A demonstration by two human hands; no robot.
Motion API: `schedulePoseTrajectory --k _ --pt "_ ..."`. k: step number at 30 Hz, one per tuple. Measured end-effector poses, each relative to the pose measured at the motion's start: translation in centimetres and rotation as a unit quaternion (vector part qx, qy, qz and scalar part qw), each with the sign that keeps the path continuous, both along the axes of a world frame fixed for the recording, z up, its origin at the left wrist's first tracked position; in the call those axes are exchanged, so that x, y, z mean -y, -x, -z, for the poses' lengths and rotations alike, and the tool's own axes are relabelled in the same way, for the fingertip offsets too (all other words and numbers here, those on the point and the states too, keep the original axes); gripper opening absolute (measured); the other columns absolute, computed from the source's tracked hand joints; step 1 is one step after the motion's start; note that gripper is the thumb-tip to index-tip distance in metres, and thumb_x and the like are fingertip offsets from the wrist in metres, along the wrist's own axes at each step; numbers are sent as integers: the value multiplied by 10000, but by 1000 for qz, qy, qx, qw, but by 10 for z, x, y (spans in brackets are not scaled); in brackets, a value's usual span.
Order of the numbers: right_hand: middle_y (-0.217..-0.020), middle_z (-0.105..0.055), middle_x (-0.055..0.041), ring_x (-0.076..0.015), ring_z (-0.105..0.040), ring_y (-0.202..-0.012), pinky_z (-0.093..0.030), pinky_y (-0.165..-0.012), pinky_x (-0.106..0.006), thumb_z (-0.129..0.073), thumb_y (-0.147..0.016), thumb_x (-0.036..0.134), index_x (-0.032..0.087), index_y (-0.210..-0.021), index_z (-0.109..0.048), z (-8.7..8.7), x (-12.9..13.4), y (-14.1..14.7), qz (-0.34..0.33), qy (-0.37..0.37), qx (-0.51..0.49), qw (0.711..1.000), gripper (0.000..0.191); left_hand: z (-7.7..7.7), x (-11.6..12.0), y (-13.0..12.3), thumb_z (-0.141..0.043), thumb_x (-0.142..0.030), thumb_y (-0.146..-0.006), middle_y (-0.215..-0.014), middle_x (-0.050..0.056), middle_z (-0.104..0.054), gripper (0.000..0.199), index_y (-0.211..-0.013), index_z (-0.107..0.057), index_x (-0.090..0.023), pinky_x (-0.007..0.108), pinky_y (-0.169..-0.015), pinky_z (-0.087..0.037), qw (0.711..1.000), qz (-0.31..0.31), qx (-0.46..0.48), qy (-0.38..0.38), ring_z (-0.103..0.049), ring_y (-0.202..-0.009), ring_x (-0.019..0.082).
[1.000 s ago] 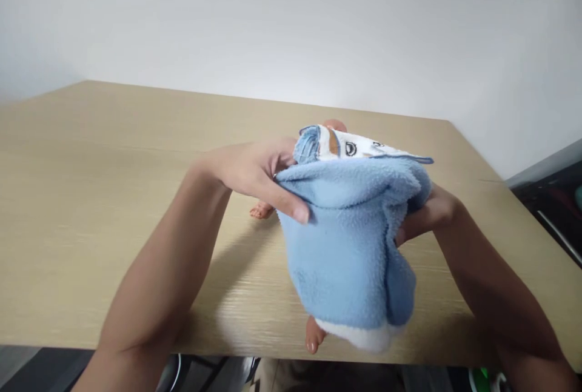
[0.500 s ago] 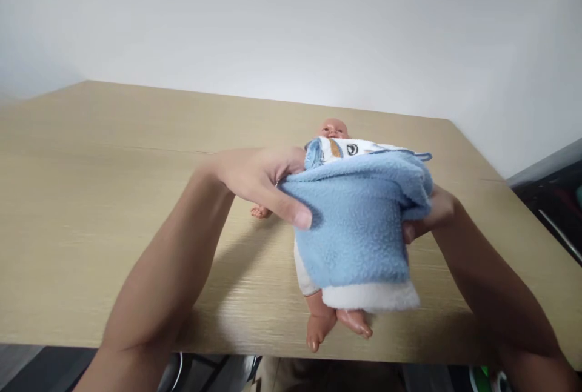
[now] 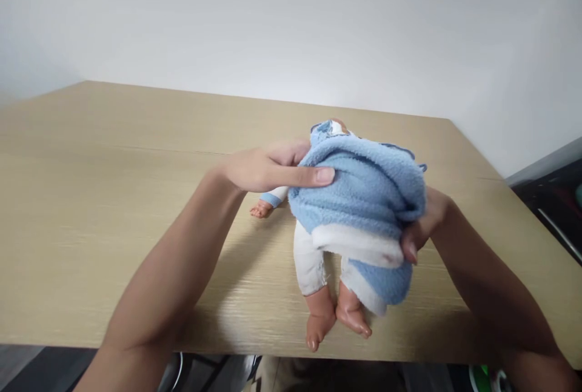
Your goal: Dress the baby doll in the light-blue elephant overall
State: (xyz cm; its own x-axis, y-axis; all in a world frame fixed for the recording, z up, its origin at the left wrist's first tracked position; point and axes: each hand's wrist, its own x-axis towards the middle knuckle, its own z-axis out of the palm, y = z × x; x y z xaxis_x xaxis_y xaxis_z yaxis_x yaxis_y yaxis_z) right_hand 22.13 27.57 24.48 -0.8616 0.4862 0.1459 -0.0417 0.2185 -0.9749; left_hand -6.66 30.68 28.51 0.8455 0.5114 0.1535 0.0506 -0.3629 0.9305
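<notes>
A bunched blue fleece garment (image 3: pixel 354 180) with white trim hangs between my hands, over a baby doll (image 3: pixel 321 313) lying on the table. My left hand (image 3: pixel 282 168) grips its left side, thumb on top and fingers tucked behind the cloth. On the right side my right hand (image 3: pixel 422 222) holds the cloth near the white trim, partly hidden by it. The doll's white-clothed legs, bare feet and one hand with a blue cuff show. Its head is almost wholly covered by the garment.
The wooden table (image 3: pixel 113 228) runs back to a pale wall (image 3: pixel 273 22). A dark object (image 3: pixel 555 198) stands beyond the table's right edge. Below the front edge, dark items and part of a stool show on the floor.
The garment has been raised and gathered, its upper edge now over the doll's head. More of the legs and the cuffed arm show. My left thumb has moved up and right across the cloth.
</notes>
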Motion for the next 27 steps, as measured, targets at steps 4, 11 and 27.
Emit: schedulePoseTrajectory --k 4,11,27 --pt "-1016 -868 -101 -359 -836 -1182 -665 -1074 -465 -1013 -719 605 234 -1169 -869 10 4 -8 59 60 -62 994 600 -2 1 -1 -931 -720 -858 -624 43 -705 507 -958 -847 -230 256 -371 -487 993 80 -40 74 -587 -420 170" --pt "-1165 -856 -106 -355 -797 -1249 -614 -1195 -508 -1026 -733 540 214 -1292 -800 -2 46 7 214 27 -35 976 686 9 26 0 -1027 -593 -798 -555 -11 -633 446 -829 -805 -207 242 -468 -554 998 -18 19 66 -545 -423 132" --pt "-884 -776 -41 -280 -739 -916 -635 -870 -418 -803 -871 358 239 -856 -723 20 137 25 316 -38 110 942 144 89 186 -24 -922 -512 -873 -1001 78 -851 374 -1024 -801 -192 350 -900 -654 925 -324 72 182 -786 -929 264"
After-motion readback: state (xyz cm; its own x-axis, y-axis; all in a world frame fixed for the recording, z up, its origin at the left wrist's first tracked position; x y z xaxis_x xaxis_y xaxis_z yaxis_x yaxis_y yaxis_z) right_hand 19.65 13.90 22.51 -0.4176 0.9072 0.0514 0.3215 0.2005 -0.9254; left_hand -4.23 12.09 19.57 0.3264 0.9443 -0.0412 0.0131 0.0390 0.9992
